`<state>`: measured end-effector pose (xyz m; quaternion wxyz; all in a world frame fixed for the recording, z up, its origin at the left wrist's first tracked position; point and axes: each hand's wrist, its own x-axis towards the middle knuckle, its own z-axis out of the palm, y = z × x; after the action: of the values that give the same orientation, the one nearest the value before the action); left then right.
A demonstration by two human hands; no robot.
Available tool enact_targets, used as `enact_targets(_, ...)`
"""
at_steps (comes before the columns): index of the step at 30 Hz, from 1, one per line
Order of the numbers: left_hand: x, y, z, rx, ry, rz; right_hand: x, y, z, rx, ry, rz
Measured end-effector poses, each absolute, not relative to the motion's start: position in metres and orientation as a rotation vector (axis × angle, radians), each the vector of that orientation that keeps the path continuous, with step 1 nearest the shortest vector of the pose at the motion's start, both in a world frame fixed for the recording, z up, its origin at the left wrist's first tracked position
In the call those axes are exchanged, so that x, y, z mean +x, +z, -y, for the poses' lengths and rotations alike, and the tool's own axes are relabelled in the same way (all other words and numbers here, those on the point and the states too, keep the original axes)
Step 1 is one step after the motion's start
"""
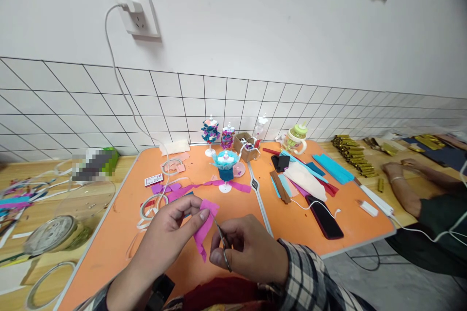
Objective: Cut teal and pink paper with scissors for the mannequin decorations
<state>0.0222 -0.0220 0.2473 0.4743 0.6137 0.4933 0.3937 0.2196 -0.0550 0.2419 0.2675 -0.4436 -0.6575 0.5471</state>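
Note:
My left hand [166, 233] pinches a folded piece of pink crepe paper [205, 227] between thumb and fingers, just above the near edge of the orange table [116, 233]. My right hand [248, 248] is closed round small metal scissors [223, 243], whose blades touch the paper's right edge. Right behind the paper stands a small blue paper-dress figure [226, 165] on a white stand, with a pink paper strip [204, 187] lying across the table at its foot.
Two more small figures [210, 133] and a cardboard box [246, 146] stand by the tiled wall. Tape rolls [153, 204], a dark phone [324, 216], blue and red paper strips [332, 167] and a baby cup [295, 138] lie around. Another person's arm [404, 184] rests at the right.

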Motion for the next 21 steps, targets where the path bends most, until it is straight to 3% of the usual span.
enact_targets(21,0.0216,0.2416,0.0204,1.550,0.968,-1.218,0.2158,0.2407,0.0525,-1.204,1.406,1.732)
